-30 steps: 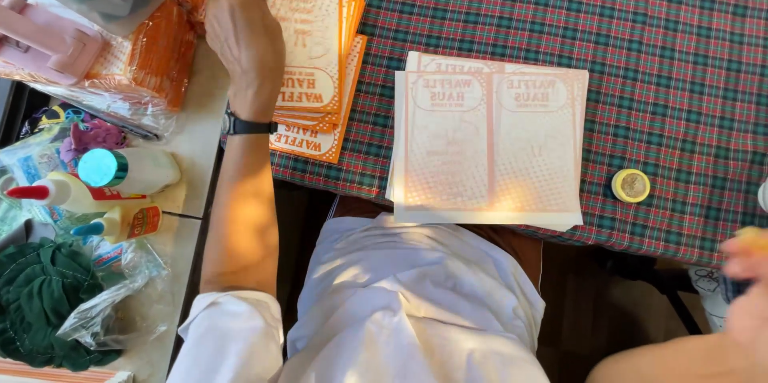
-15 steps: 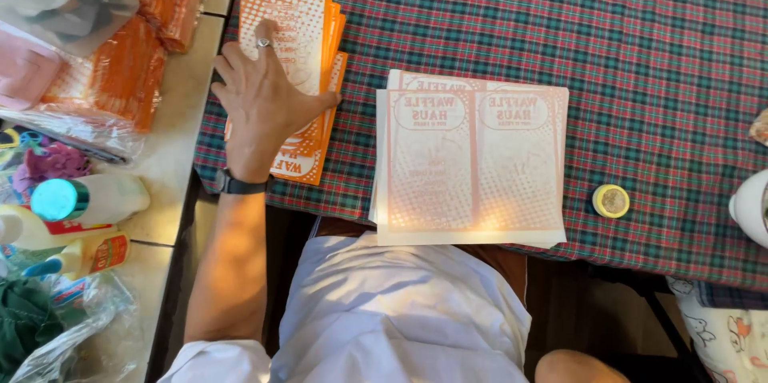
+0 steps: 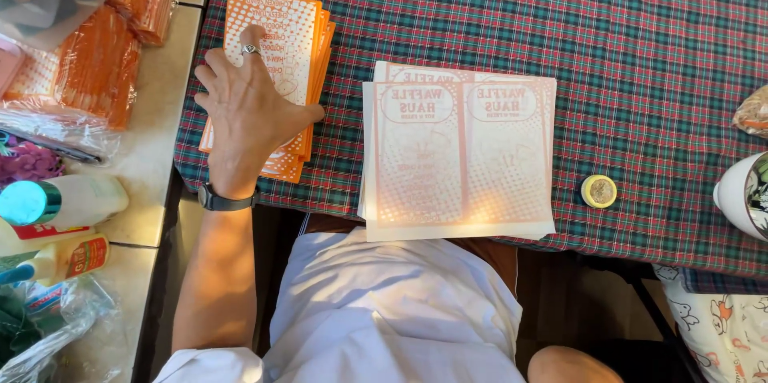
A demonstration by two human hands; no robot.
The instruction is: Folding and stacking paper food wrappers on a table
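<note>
One stack of orange cards (image 3: pixel 276 71) lies on the plaid tablecloth (image 3: pixel 560 15); my left hand (image 3: pixel 248 111) rests flat on it, fingers spread, gripping nothing. Beside it sits a pale paper stack (image 3: pixel 460 155). My right hand is out of sight.

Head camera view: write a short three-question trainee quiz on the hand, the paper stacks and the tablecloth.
1. True or false: the left hand lies flat on the stack of orange printed paper sheets.
2. Multiple choice: the small round yellow tin sits
A. on the stack of pale white printed sheets
B. to the right of that stack, on the red and green plaid tablecloth
C. under the left hand
3. Short answer: what is worn on the left wrist?

Key
1. True.
2. B.
3. A black wristband or watch; its face is not visible. The right hand is out of view.
</note>
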